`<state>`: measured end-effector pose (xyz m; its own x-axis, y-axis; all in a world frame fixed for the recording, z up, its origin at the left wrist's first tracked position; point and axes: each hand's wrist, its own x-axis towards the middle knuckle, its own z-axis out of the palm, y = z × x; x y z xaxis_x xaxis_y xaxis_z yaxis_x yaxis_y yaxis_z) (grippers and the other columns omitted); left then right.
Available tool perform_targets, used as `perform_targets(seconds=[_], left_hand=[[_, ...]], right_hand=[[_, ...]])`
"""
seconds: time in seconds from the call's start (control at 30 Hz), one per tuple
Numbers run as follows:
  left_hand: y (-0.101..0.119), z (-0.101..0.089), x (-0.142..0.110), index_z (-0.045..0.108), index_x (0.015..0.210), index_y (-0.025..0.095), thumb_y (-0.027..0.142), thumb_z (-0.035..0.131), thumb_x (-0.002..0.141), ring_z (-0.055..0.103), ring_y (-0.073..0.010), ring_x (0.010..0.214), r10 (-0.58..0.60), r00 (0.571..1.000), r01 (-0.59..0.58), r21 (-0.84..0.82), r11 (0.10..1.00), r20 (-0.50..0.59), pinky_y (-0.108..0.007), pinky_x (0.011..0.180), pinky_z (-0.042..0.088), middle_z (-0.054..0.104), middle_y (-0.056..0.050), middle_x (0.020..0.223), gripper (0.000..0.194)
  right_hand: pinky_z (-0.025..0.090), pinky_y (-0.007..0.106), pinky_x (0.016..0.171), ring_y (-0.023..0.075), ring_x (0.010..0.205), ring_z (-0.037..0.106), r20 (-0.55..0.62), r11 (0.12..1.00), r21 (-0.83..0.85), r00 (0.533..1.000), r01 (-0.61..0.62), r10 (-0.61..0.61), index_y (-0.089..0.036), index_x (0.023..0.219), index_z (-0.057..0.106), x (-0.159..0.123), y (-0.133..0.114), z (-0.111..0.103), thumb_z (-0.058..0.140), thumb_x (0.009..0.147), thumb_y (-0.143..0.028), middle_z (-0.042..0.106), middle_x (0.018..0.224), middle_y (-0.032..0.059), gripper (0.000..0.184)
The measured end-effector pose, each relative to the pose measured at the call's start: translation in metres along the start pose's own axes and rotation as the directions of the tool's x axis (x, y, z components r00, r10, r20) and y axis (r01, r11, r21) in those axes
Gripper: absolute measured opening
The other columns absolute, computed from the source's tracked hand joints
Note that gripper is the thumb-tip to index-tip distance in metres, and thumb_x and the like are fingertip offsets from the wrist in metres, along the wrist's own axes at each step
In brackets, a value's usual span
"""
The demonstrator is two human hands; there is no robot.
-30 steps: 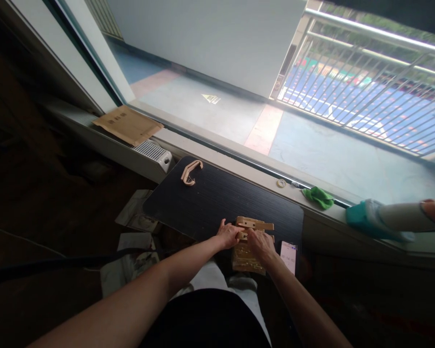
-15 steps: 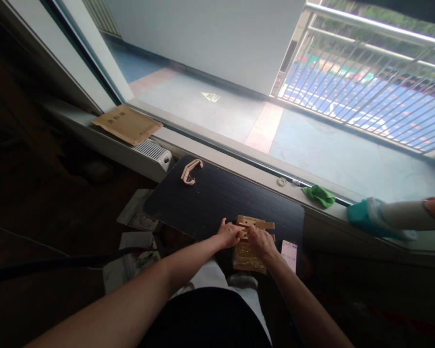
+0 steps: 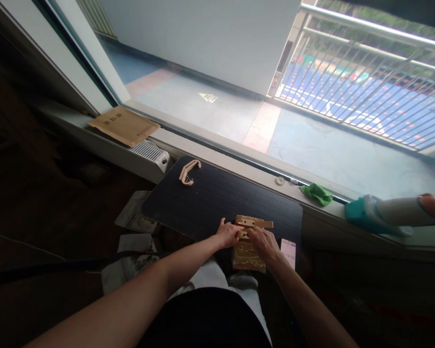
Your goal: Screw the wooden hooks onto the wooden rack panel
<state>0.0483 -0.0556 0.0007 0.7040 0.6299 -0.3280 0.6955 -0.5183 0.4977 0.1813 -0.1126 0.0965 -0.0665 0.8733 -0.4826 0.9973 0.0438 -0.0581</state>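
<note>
Two pale wooden strips with dark holes lie side by side on a block wrapped in shiny yellowish film [image 3: 248, 258], at the near edge of a black table. My left hand [image 3: 227, 236] comes in from the left; its fingertips press and hold the nearer wooden strip [image 3: 243, 235], with one finger lifted away. From the right, my right hand [image 3: 264, 242] bends over the same strip with curled fingers, its fingertips close to the left ones. What it pinches is hidden. The farther wooden strip [image 3: 263, 224] sticks out beyond the block on the right.
A bent wooden piece [image 3: 189, 172] rests at the far left of the black table [image 3: 210, 193]. A phone [image 3: 288, 253] lies at right. On the sill are a tape roll [image 3: 280, 181], a green cloth [image 3: 316, 194] and a teal container [image 3: 362, 213]. A brown envelope [image 3: 125, 126] covers the radiator [image 3: 155, 153].
The view has shifted slightly, so the surroundings sit a little farther left. Both hands stay at the nearer strip, and the right fingers have moved only slightly.
</note>
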Motion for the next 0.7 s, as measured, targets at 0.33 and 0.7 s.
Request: perform_targets(seconds=[0.33,0.7], left_hand=[[0.000,0.001,-0.001,0.058,0.108,0.035,0.025,0.054,0.072,0.057,-0.0221,0.096,-0.003,1.000,0.003,0.014,1.000,-0.027,-0.052,0.100,0.021,0.067,0.000,0.101,0.037],[0.001,0.002,0.000,0.059,0.108,0.034,0.026,0.053,0.072,0.057,-0.0224,0.097,-0.022,0.999,0.022,0.000,1.000,-0.031,-0.052,0.101,0.020,0.067,0.000,0.101,0.037]], right_hand=[[0.041,0.027,0.068,0.0180,0.082,0.063,0.050,0.970,0.089,0.974,-0.226,0.222,-0.017,0.093,0.056,0.004,-0.008,0.009,0.033,0.090,-0.025,0.067,0.088,0.0084,0.024],[0.040,0.026,0.069,0.0167,0.083,0.061,0.017,0.998,0.034,0.999,-0.052,0.052,-0.019,0.098,0.058,-0.001,-0.005,0.010,0.032,0.089,-0.018,0.065,0.091,0.0084,0.028]])
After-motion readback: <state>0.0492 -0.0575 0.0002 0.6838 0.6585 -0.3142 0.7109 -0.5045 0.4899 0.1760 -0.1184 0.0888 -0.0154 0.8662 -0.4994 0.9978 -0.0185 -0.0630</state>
